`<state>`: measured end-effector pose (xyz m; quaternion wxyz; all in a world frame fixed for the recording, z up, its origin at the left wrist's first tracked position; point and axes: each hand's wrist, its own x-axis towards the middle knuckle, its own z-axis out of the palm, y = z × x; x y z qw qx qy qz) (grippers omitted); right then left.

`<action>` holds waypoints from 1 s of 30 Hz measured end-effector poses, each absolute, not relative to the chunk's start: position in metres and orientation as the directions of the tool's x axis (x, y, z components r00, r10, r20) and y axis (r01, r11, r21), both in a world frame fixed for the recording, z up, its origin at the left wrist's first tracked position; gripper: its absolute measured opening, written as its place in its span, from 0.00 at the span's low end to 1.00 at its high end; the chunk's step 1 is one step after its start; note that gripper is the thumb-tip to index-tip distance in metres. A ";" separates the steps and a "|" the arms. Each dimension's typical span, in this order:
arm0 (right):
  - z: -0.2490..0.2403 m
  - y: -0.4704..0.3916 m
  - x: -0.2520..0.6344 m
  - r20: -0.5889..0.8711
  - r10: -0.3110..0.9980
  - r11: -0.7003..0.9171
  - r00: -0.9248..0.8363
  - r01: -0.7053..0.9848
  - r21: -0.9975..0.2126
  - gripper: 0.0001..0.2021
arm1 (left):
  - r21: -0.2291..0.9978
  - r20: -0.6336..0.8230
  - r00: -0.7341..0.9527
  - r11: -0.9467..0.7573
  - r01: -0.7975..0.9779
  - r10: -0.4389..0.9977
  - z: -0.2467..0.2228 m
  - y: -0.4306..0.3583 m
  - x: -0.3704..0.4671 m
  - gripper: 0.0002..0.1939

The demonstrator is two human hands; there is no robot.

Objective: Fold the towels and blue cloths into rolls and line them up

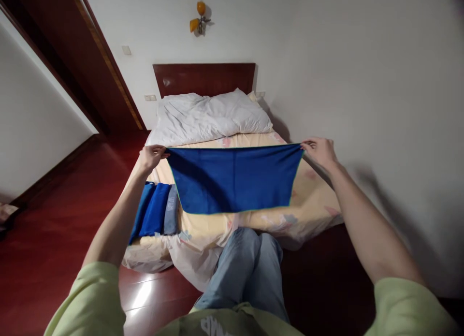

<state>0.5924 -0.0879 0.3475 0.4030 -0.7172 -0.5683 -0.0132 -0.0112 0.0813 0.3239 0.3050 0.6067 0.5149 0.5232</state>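
Observation:
A dark blue towel (234, 179) hangs stretched in the air above the bed. My left hand (151, 155) pinches its upper left corner and my right hand (319, 150) pinches its upper right corner. The towel's top edge is taut and its lower edge hangs free over the pale yellow bedsheet (315, 200). Both arms reach forward in light green sleeves.
Folded blue and grey towels (156, 210) lie in a row at the bed's left front edge. A white duvet (210, 116) is bunched against the dark wooden headboard (203, 77). My knee in jeans (246, 263) presses toward the bed's foot. Red wooden floor lies left; a white wall right.

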 end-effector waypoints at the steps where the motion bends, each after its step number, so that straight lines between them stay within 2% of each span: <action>1: 0.350 -0.084 0.594 0.532 0.775 0.009 0.342 0.835 -0.550 0.05 | 0.888 0.392 -0.111 -0.345 0.304 0.913 0.330 0.085 -0.010 0.10; 4: 0.351 -0.084 0.596 0.652 0.686 0.107 0.323 0.842 -0.529 0.07 | 0.794 0.583 -0.152 -0.519 0.317 0.798 0.340 0.085 -0.014 0.16; 7: 0.338 -0.097 0.593 0.702 0.639 0.169 0.314 0.834 -0.526 0.08 | 0.706 0.689 -0.138 -0.616 0.349 0.711 0.330 0.067 -0.023 0.20; 10: 0.303 -0.118 0.595 0.692 0.643 0.193 0.329 0.805 -0.561 0.11 | 0.647 0.732 -0.124 -0.625 0.438 0.670 0.295 0.033 -0.035 0.18; 12: 0.265 -0.135 0.599 0.642 0.686 0.178 0.342 0.777 -0.603 0.12 | 0.605 0.726 -0.056 -0.597 0.526 0.686 0.258 0.006 -0.042 0.14; 15: 0.193 -0.160 0.602 0.535 0.770 0.105 0.348 0.758 -0.644 0.14 | 0.610 0.622 0.060 -0.531 0.589 0.781 0.188 -0.033 -0.047 0.14; 19: 0.092 -0.193 0.591 0.268 0.878 -0.066 0.397 0.655 -0.753 0.16 | 0.652 0.382 0.217 -0.428 0.626 0.898 0.090 -0.072 -0.044 0.16; 22: 0.036 -0.215 0.579 0.143 0.899 -0.197 0.413 0.675 -0.711 0.12 | 0.639 0.208 0.339 -0.390 0.663 0.917 0.036 -0.094 -0.039 0.18; 26: -0.003 -0.238 0.572 0.059 0.913 -0.264 0.403 0.696 -0.667 0.10 | 0.565 0.038 0.417 -0.364 0.741 0.908 0.009 -0.110 -0.039 0.19; 30: -0.014 -0.250 0.575 0.068 0.914 -0.269 0.401 0.723 -0.637 0.10 | 0.420 -0.096 0.476 -0.398 0.816 0.874 0.018 -0.111 -0.041 0.19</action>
